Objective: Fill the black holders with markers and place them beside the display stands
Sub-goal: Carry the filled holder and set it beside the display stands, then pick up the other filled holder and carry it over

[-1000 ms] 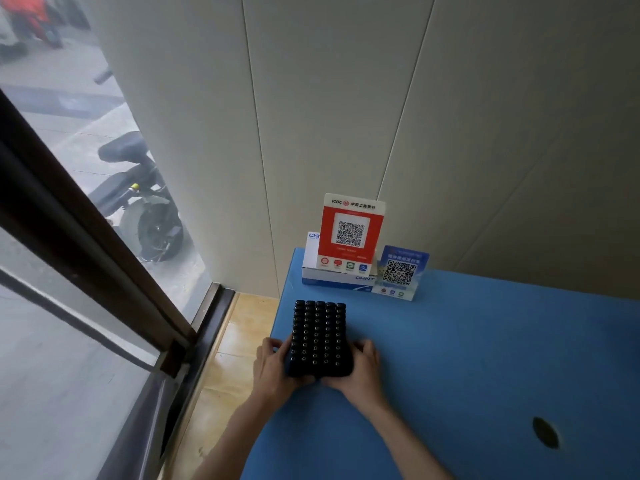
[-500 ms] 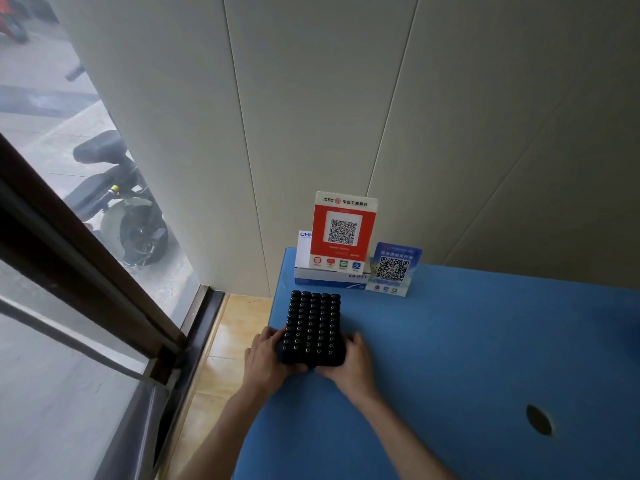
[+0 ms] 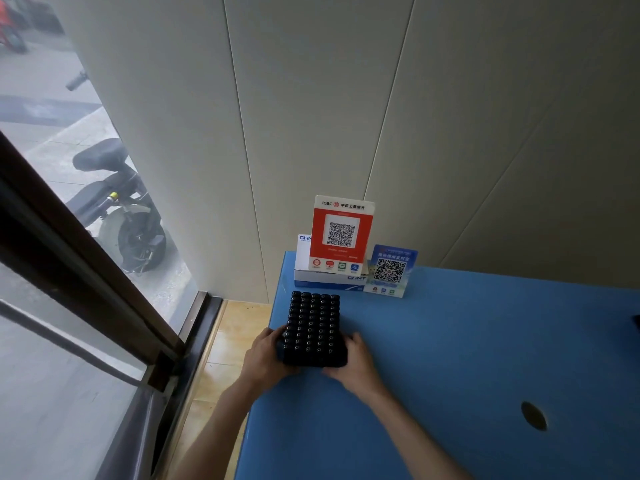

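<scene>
A black holder [image 3: 312,329] packed with rows of black markers rests on the blue table [image 3: 467,341], close to its left edge. My left hand [image 3: 265,355] grips the holder's near left corner and my right hand [image 3: 353,362] grips its near right corner. Just beyond the holder stand a red display stand [image 3: 341,233] with a QR code and a smaller blue display stand [image 3: 391,270], both against the wall.
A white and blue box [image 3: 329,278] sits under the red stand. A round hole [image 3: 534,415] is in the table at the right. A dark object [image 3: 636,323] pokes in at the right edge. A window and tiled floor [image 3: 225,341] lie to the left.
Both hands have slid the holder a little farther from me, toward the display stands. The camera has shifted slightly.
</scene>
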Tool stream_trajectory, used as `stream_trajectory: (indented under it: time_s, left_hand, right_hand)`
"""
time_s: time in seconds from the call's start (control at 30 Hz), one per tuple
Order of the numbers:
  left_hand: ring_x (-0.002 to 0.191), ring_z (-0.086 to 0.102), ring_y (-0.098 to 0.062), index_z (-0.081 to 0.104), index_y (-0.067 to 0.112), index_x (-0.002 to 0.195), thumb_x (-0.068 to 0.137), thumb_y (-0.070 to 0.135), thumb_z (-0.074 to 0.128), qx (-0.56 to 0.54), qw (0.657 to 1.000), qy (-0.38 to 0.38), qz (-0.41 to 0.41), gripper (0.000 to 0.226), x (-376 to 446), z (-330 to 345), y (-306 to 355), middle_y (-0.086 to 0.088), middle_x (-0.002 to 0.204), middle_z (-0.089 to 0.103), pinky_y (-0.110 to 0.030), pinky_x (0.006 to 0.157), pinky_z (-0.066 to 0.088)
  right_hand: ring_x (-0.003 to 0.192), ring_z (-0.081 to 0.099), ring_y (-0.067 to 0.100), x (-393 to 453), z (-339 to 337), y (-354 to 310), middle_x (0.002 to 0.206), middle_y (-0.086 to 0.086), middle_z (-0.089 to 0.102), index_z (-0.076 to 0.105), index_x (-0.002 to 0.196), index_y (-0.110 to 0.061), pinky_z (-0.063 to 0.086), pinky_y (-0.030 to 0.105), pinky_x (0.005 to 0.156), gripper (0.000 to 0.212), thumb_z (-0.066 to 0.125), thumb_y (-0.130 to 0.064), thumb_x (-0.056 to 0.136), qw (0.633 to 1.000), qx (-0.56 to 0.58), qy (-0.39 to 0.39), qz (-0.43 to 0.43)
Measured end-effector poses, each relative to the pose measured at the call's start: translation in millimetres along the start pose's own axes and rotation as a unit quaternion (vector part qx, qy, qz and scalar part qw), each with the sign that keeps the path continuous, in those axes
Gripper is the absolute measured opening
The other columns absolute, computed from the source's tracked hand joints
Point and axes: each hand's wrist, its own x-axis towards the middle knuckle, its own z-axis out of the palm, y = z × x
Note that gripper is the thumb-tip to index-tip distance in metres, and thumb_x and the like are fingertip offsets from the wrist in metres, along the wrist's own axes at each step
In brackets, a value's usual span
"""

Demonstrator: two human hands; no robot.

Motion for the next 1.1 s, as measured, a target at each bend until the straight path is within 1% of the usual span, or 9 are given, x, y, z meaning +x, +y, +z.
stream_trajectory:
  time_s: [0.07, 0.1, 0.13, 0.2, 0.27, 0.4, 0.6, 0.9, 1.1]
  left_hand:
    - [0.092, 0.060, -0.009, 0.053, 0.022, 0.141, 0.065, 0.011, 0.083, -0.057, 0.998, -0.001, -0.001, 0.083, -3.0, -7.1, 0.7, 0.004, 0.110, 0.054, -0.016, 0.074, 0.053]
    - [0.093, 0.061, -0.007, 0.054, 0.019, 0.140, 0.069, 0.006, 0.080, -0.081, 0.997, 0.008, -0.003, 0.077, -5.4, -10.7, 1.4, 0.004, 0.112, 0.055, -0.013, 0.069, 0.052]
    - [0.097, 0.060, -0.007, 0.054, 0.018, 0.140, 0.073, 0.005, 0.077, -0.099, 0.995, 0.019, -0.005, 0.072, -8.7, -14.6, 1.9, 0.004, 0.115, 0.056, -0.013, 0.069, 0.052]
    - [0.106, 0.059, -0.008, 0.055, 0.021, 0.140, 0.078, 0.012, 0.073, -0.101, 0.994, 0.042, 0.006, 0.065, -16.9, -23.6, 5.6, 0.006, 0.122, 0.056, -0.020, 0.075, 0.053]
    - [0.111, 0.060, -0.011, 0.058, 0.025, 0.137, 0.081, 0.021, 0.070, -0.044, 0.995, 0.076, 0.040, 0.058, -25.0, -35.1, 11.7, 0.011, 0.127, 0.057, -0.029, 0.083, 0.053]
    - [0.114, 0.060, -0.015, 0.063, 0.025, 0.129, 0.088, 0.036, 0.063, 0.071, 0.980, 0.140, 0.121, 0.042, -37.1, -54.4, 30.4, 0.008, 0.128, 0.062, -0.039, 0.093, 0.052]
    - [0.110, 0.062, -0.016, 0.067, 0.026, 0.123, 0.092, 0.033, 0.062, 0.116, 0.954, 0.178, 0.212, 0.033, -52.3, -67.4, 73.1, 0.010, 0.122, 0.066, -0.040, 0.092, 0.051]
    - [0.107, 0.064, -0.024, 0.068, 0.021, 0.122, 0.089, 0.025, 0.068, 0.095, 0.939, 0.153, 0.292, 0.033, -80.1, -32.2, 162.7, 0.002, 0.120, 0.068, -0.043, 0.086, 0.054]
    - [0.110, 0.062, -0.014, 0.064, 0.029, 0.125, 0.094, 0.032, 0.062, 0.077, 0.941, 0.091, 0.316, 0.032, -117.6, 29.7, 225.0, 0.011, 0.122, 0.064, -0.035, 0.087, 0.053]
  right_hand:
    - [0.097, 0.059, 0.020, -2.4, -9.5, 4.4, 0.100, 0.000, 0.052, 0.066, 0.110, -0.017, 0.050, 0.029, 0.086, 0.047, 0.080, -0.016, 0.065, 1.000, -0.016, -0.014, -0.006]
    - [0.097, 0.060, 0.021, -4.0, -14.3, 6.7, 0.102, 0.002, 0.054, 0.066, 0.110, -0.017, 0.050, 0.029, 0.085, 0.045, 0.077, -0.015, 0.067, 1.000, -0.023, -0.012, -0.008]
    - [0.098, 0.060, 0.021, -5.6, -19.3, 8.2, 0.104, 0.002, 0.055, 0.066, 0.113, -0.016, 0.050, 0.028, 0.085, 0.043, 0.075, -0.015, 0.070, 0.999, -0.032, -0.007, -0.013]
    - [0.107, 0.058, 0.018, -10.6, -30.8, 6.9, 0.115, 0.001, 0.057, 0.060, 0.128, -0.014, 0.047, 0.025, 0.092, 0.050, 0.070, -0.017, 0.079, 0.998, -0.058, 0.001, -0.027]
    - [0.117, 0.054, 0.014, -16.8, -44.2, 1.6, 0.125, -0.002, 0.056, 0.053, 0.139, -0.016, 0.042, 0.025, 0.101, 0.052, 0.064, -0.021, 0.088, 0.995, -0.092, 0.017, -0.043]
    - [0.115, 0.054, 0.010, -30.9, -67.7, -11.6, 0.123, -0.006, 0.058, 0.059, 0.133, -0.020, 0.043, 0.024, 0.099, 0.039, 0.056, -0.030, 0.096, 0.985, -0.142, 0.063, -0.079]
    - [0.115, 0.054, 0.009, -62.2, -99.1, -28.9, 0.123, -0.008, 0.059, 0.062, 0.129, -0.021, 0.043, 0.024, 0.099, 0.034, 0.054, -0.032, 0.097, 0.974, -0.163, 0.129, -0.095]
    - [0.107, 0.057, 0.008, -138.9, -162.3, 5.7, 0.116, -0.010, 0.062, 0.065, 0.122, -0.022, 0.042, 0.020, 0.089, 0.029, 0.056, -0.031, 0.096, 0.963, -0.160, 0.211, -0.050]
    - [0.093, 0.058, 0.004, -215.9, -209.3, 62.6, 0.101, -0.016, 0.060, 0.068, 0.113, -0.023, 0.043, 0.020, 0.081, 0.021, 0.058, -0.029, 0.095, 0.957, -0.126, 0.260, 0.003]
